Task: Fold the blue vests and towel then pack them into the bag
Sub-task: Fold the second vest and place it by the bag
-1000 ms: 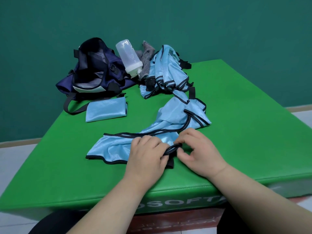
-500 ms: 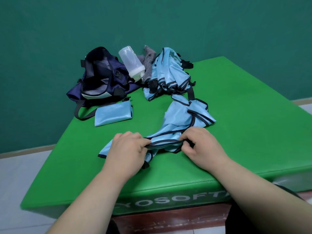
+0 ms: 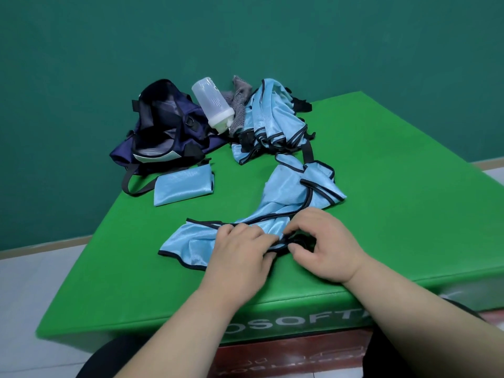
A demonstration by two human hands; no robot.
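A light blue vest (image 3: 281,192) with black trim lies stretched across the green mat (image 3: 395,200), unfolded. My left hand (image 3: 240,252) and my right hand (image 3: 324,244) both pinch its black-trimmed near edge close to the mat's front. A folded blue vest (image 3: 182,184) lies flat at the left. A heap of more blue vests (image 3: 272,118) sits at the back. The grey towel (image 3: 240,102) pokes out between the heap and the bottle. The open navy bag (image 3: 163,129) stands at the back left.
A translucent white bottle (image 3: 214,103) leans on the bag's right side, cap down. The bag's black strap (image 3: 136,186) loops onto the mat beside the folded vest. A dark green wall rises behind. The mat's front edge runs just under my wrists.
My hands have come closer together along the vest's near edge, and the left part of the vest now lies flatter on the mat. The camera has shifted.
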